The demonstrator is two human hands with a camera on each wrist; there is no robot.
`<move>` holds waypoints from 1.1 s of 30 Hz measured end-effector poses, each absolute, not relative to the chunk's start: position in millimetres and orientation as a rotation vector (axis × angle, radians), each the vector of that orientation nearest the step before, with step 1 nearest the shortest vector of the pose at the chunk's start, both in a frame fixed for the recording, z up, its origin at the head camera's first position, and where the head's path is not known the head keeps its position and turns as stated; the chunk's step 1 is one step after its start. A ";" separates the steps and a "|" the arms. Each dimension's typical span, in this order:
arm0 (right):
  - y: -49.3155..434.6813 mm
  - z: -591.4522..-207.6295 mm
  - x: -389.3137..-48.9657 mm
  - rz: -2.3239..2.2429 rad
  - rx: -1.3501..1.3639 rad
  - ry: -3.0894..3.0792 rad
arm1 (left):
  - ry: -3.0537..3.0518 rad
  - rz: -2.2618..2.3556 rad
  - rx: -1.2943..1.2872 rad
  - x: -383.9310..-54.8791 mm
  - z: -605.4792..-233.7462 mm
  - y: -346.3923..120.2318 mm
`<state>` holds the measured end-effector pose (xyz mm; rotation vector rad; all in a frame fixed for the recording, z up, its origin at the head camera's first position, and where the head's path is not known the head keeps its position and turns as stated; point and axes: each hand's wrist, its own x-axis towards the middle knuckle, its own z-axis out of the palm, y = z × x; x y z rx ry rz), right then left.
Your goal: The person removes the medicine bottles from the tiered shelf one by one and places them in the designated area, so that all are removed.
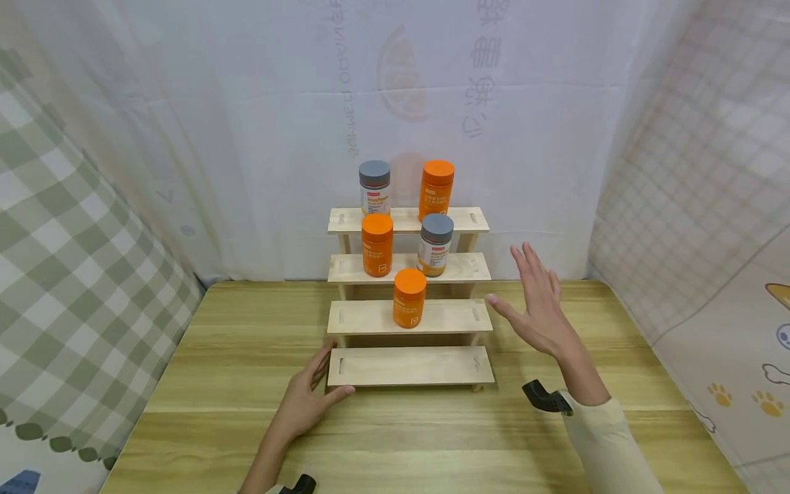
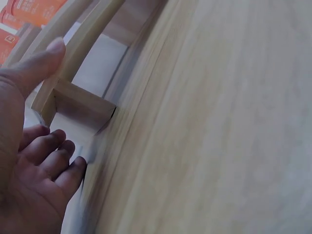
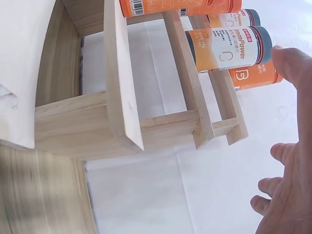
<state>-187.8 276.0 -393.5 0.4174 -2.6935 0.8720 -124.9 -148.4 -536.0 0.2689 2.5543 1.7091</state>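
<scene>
A wooden tiered display stand (image 1: 411,367) faces me on the table. My left hand (image 1: 308,401) grips the left end of its lowest step, thumb at the front edge and fingers around the back corner. In the left wrist view, that thumb (image 2: 53,53) lies along the board's edge, with the fingers curled beside the stand's leg. Raised to the right of the stand, my right hand (image 1: 538,309) holds nothing, its fingers extended and thumb spread. Nearest to it is a grey-lidded supplement jar (image 1: 435,247) on the second step from the top. An orange jar (image 1: 378,245) shares that step.
On the top step are another grey-lidded jar (image 1: 374,189) and an orange jar (image 1: 437,191). The third step bears one orange jar (image 1: 409,298). Behind the wood-grain table (image 1: 259,329) hangs a white curtain (image 1: 259,171); a green checked cloth (image 1: 80,240) slopes down on the left.
</scene>
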 end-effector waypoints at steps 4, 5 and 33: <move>275.5 -387.0 -192.3 0.862 0.423 -2.690 | 2.550 1.742 0.250 -124.7 -538.0 -147.8; 275.4 -385.1 -193.5 0.860 0.428 -2.690 | 2.552 1.744 0.239 -124.6 -538.5 -148.1; 260.0 -329.4 -239.5 1.018 0.478 -2.702 | 2.534 1.789 0.175 -122.2 -542.3 -147.8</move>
